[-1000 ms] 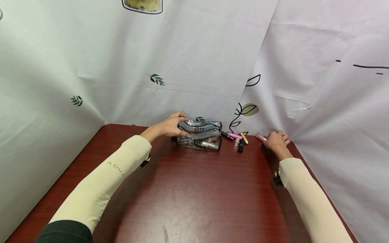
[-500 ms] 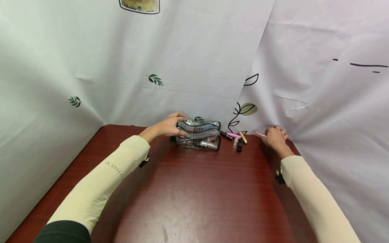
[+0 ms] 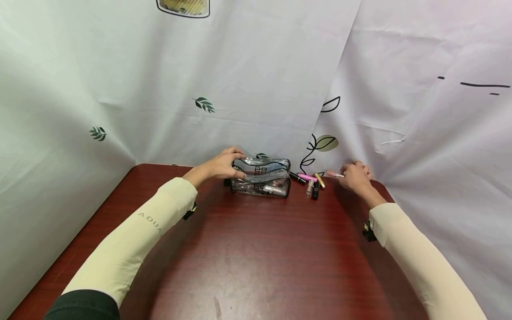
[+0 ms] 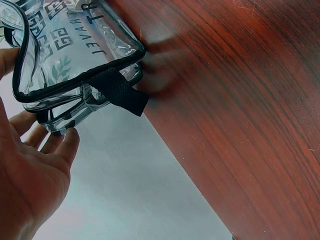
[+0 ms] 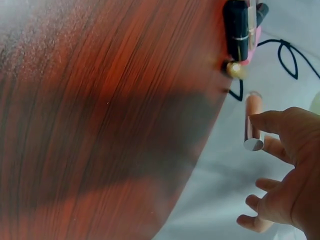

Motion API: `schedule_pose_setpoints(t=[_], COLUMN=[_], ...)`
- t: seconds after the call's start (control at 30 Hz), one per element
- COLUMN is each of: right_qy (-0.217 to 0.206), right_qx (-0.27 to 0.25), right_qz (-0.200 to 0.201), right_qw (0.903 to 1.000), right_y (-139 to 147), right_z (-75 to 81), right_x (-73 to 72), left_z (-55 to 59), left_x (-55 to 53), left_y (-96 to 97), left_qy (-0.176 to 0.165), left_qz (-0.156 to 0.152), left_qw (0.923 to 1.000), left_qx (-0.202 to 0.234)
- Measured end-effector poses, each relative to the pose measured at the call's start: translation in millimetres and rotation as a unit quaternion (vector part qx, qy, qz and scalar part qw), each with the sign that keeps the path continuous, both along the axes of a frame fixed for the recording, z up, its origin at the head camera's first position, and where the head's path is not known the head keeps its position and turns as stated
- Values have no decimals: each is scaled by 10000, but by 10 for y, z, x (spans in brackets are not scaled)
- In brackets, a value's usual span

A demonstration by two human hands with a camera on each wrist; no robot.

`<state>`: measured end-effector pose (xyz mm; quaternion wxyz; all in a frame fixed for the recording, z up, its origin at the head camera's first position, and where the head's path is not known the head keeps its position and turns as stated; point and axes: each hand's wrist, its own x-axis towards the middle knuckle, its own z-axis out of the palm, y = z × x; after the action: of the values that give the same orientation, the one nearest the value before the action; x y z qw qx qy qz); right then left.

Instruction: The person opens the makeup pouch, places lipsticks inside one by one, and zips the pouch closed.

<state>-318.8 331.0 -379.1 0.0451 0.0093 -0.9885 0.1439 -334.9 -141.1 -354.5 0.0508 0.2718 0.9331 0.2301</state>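
Observation:
A clear zip cosmetic pouch (image 3: 276, 181) with black piping and printed lettering stands near the table's back edge, small items visible inside. My left hand (image 3: 221, 166) grips its left end, thumb at the front and fingers over the top. In the left wrist view, a black fabric tab (image 4: 122, 91) sticks out from the pouch's end, with fingertips against the clear plastic. Between thumb and finger, my right hand (image 3: 357, 176) pinches a pinkish lip gloss tube (image 5: 253, 106) with a silvery end. Its other fingers are loosely bent and touch nothing visible.
Right of the pouch lie a black tube (image 3: 298, 178), a bright pink tube (image 3: 307, 177), a gold tube (image 3: 320, 181), a clear pinkish tube (image 3: 310, 189) and a black lipstick (image 3: 316, 191). A pale printed cloth (image 3: 256, 80) hangs behind the dark red table (image 3: 256, 253).
My right hand has moved left and slightly up from the right back corner, bringing the lip gloss tube closer to the other cosmetics. The left hand keeps its hold on the pouch.

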Motion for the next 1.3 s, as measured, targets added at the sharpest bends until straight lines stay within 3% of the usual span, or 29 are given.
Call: schedule_pose_setpoints(t=[0.83,1.3], right_qy=[333,694], right_qx=[-222,-568], right_qz=[789,1274], right_qw=[9961,9878], right_y=[-523,-773], right_z=[365,471], right_x=[216,240], left_z=[-16,-20], left_x=[-13,-4], left_y=[1,4], left_qy=[89,42], left_qz=[-41,-15], left_qw=[9999,10000], left_qx=[-21,-4])
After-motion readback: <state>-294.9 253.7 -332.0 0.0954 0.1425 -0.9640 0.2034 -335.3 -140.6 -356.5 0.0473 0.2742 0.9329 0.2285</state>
